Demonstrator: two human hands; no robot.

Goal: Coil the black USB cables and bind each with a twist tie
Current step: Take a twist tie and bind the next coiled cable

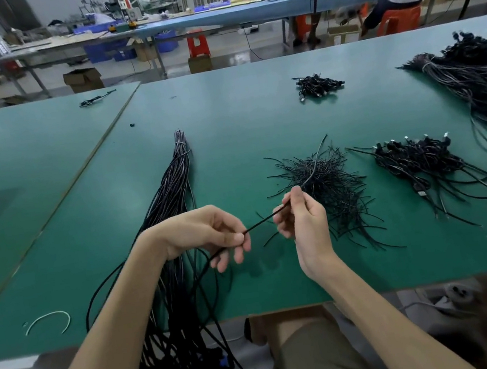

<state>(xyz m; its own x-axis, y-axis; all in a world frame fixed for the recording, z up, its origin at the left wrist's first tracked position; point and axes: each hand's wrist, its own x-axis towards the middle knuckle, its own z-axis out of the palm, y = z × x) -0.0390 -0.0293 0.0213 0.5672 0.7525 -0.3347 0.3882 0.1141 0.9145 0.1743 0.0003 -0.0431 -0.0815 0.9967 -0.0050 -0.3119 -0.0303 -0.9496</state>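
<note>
Head view: my left hand [209,236] pinches a black USB cable [260,221] between thumb and forefinger. My right hand [300,220], just beside it at 3 o'clock, pinches the same strand, taut between them (its free end curls up toward 1 o'clock). The cable bundle [170,188] lies under my left wrist, running toward 12 o'clock on the green table [225,108]. The twist-tie heap [329,178] sits at 1 o'clock.
</note>
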